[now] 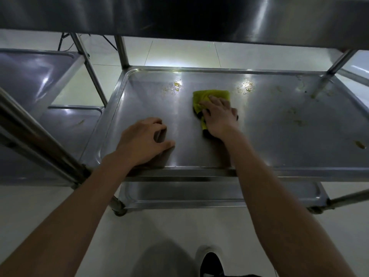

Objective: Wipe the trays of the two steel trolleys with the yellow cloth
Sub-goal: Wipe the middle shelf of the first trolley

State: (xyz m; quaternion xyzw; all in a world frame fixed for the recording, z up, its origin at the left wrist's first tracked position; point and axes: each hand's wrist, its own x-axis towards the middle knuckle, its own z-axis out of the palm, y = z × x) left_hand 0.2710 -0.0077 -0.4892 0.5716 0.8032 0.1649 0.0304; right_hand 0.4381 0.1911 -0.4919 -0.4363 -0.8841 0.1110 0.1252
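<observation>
Two steel trolleys were in view. The nearer trolley [123, 52] filled the centre and right of the frame and showed three trays: the underside of a top tray [179, 15] across the upper edge, a middle tray [279, 116] at centre, and a bottom tray [199, 193] seen below the middle tray's near rim. The second trolley [87, 62] stood at the left of the frame, just beside the first, with two of its trays [36, 76] visible.

One yellow cloth [209, 96] lay flat on the middle tray, slightly right of the frame's centre. The right hand [217, 116] pressed down on the cloth with fingers spread and nearly straight; its grip was open-handed, not curled round the fabric, and it covered the cloth's near half. The left hand [143, 140] rested on the bare tray surface at lower centre-left, fingers loosely bent, holding nothing.

Yellowish stains [176, 85] marked the middle tray: two bright patches beyond the cloth and several fainter smears toward the right side. One small smear [79, 122] showed on the left trolley's lower tray.

A diagonal steel bar [40, 140] crossed the left of the frame and hid part of the left trolley. One dark shoe [211, 262] stood on the pale tiled floor [179, 52] at bottom centre.
</observation>
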